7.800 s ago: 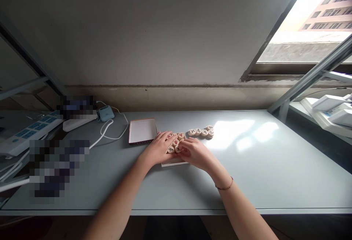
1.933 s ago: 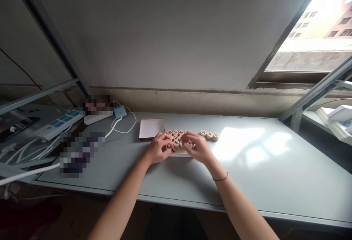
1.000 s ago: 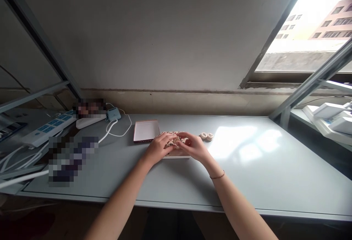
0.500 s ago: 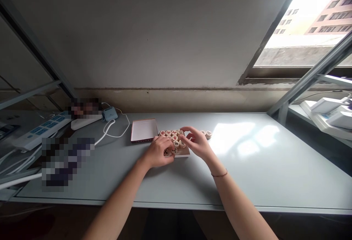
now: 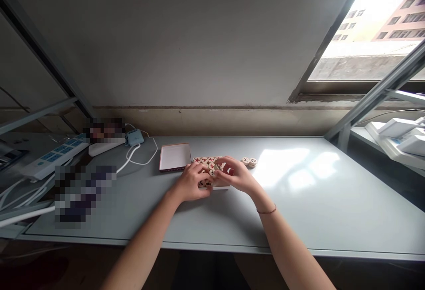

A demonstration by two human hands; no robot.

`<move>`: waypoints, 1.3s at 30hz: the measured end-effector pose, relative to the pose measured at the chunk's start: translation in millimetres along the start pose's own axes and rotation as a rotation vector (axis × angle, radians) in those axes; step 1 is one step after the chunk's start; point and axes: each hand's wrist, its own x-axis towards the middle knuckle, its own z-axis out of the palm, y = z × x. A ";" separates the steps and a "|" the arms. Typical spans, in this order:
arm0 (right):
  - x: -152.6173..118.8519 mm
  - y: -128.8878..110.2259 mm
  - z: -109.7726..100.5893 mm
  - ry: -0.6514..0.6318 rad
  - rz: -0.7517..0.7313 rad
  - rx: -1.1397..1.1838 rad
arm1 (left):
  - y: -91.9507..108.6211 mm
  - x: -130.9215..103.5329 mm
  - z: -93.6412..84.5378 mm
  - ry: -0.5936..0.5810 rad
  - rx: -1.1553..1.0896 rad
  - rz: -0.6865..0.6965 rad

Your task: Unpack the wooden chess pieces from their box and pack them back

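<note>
Round wooden Chinese chess pieces (image 5: pixel 204 160) with red and black characters lie in rows in a shallow box (image 5: pixel 221 188). My left hand (image 5: pixel 192 182) is curled over the box's left front part, thumb and forefinger closed around a black-marked piece (image 5: pixel 208 183). From the right, my right hand (image 5: pixel 237 175) reaches over the box with its thumb and forefinger pinched on a piece at the right side, partly hidden by the fingers. A few more pieces (image 5: pixel 249 161) sit on the desk just beyond my right hand.
An upturned box lid (image 5: pixel 175 157) lies left of the pieces on the grey desk (image 5: pixel 299 223). White cables, a power strip (image 5: pixel 55 157) and a small blue device (image 5: pixel 134 137) are at the left. Metal posts rise on both sides, and white devices (image 5: pixel 398 135) sit on a shelf at right.
My right hand's fingers have closed in over the box's right side and shifted slightly left. Different characters show on pieces near my fingers. My left hand stays almost in place.
</note>
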 end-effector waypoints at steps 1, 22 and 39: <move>-0.3 -0.5 -0.6 -0.029 -0.006 -0.005 | 0.2 -0.2 -0.2 -0.005 0.001 0.003; -3.5 0.8 14.3 -0.218 -0.204 -0.279 | -5.2 -3.0 -10.7 -0.014 -0.026 -0.074; 2.6 51.1 -28.0 0.193 0.390 -0.716 | 8.3 0.8 1.5 -0.048 0.118 -0.027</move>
